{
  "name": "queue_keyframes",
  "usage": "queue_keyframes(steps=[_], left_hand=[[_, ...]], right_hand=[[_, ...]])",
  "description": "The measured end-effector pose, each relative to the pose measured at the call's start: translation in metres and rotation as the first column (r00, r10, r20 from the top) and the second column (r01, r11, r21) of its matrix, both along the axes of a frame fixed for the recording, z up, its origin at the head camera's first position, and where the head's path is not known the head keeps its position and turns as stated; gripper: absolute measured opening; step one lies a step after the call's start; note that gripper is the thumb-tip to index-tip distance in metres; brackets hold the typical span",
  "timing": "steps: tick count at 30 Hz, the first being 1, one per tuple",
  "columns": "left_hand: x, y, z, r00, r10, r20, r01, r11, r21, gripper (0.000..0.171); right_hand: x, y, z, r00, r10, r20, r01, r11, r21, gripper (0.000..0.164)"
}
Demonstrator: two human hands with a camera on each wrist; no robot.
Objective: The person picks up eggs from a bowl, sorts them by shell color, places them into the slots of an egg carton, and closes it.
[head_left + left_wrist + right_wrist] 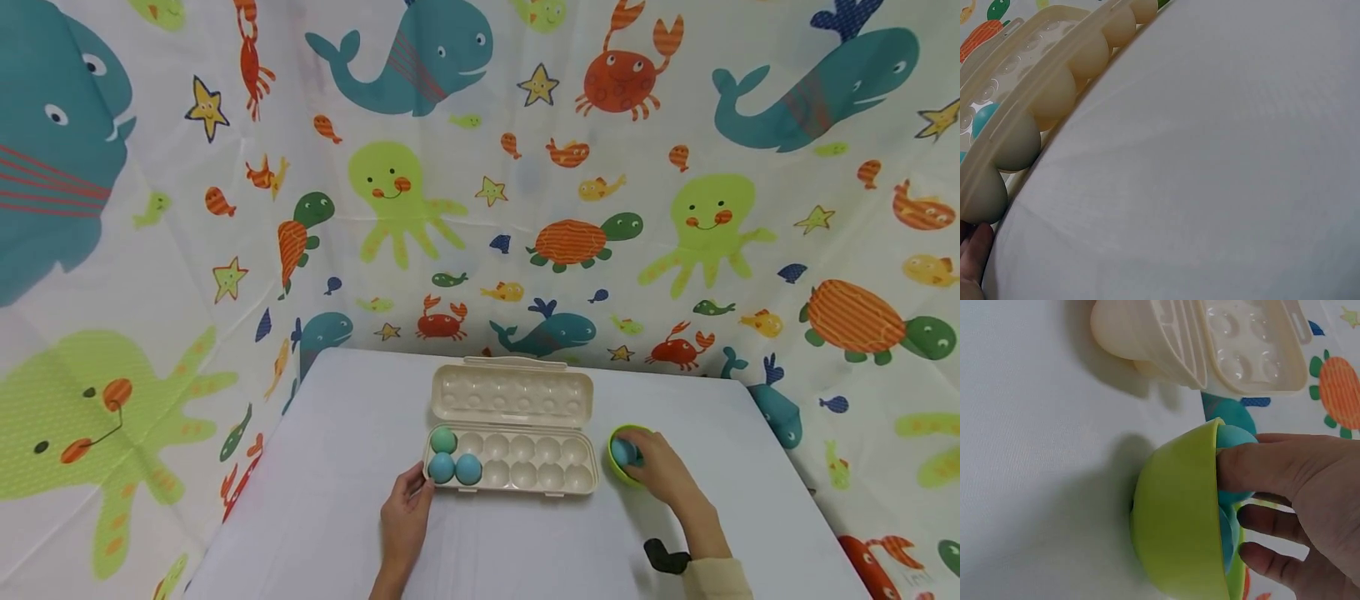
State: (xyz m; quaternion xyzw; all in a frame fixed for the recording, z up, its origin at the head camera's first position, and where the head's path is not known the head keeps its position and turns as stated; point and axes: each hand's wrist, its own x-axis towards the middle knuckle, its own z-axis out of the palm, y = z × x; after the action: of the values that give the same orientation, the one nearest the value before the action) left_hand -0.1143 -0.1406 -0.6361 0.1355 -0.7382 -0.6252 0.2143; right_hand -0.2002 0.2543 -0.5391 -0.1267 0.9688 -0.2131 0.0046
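A cream plastic egg carton (525,475) lies with its lid folded back, on the white table. One green egg (443,440) and two blue eggs (468,469) sit in the cups at its left end. My left hand (405,517) holds the front left corner of the carton, fingertips (979,247) right at the end cup in the left wrist view. To the right of the carton is a lime-green bowl (1179,512) with blue eggs inside. My right hand (663,471) reaches into it, thumb and fingers around a blue egg (1238,434) at the rim.
The carton's lid (512,396) reaches toward the back edge of the table (315,533). Behind and beside the table hangs a curtain (480,192) printed with sea animals. A black strap end (666,557) hangs by my right wrist, near the beige sleeve (716,579).
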Motion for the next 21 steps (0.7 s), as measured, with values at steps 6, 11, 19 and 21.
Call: queue_keyframes(steps=[6, 11, 19, 21], left_hand=[[0.000, 0.000, -0.001, 1.000, -0.007, -0.016, 0.007, 1.000, 0.015, 0.034], [0.000, 0.002, 0.008, 1.000, -0.004, -0.003, 0.004, 1.000, 0.026, 0.035], [0.008, 0.005, 0.032, 1.000, -0.027, 0.000, 0.027, 0.999, 0.017, 0.035], [0.007, 0.005, 0.027, 1.000, -0.022, 0.002, 0.022, 1.000, 0.020, 0.036]], right_hand=[[0.001, 0.000, 0.001, 1.000, -0.020, -0.018, 0.019, 0.999, -0.039, 0.047], [0.002, -0.001, 0.004, 0.997, -0.068, -0.020, 0.066, 0.994, -0.087, 0.048], [0.005, -0.007, 0.004, 0.988, -0.081, -0.130, 0.056, 0.981, -0.188, 0.047], [0.006, -0.010, 0.003, 0.981, -0.071, -0.182, 0.030, 0.975, -0.220, 0.046]])
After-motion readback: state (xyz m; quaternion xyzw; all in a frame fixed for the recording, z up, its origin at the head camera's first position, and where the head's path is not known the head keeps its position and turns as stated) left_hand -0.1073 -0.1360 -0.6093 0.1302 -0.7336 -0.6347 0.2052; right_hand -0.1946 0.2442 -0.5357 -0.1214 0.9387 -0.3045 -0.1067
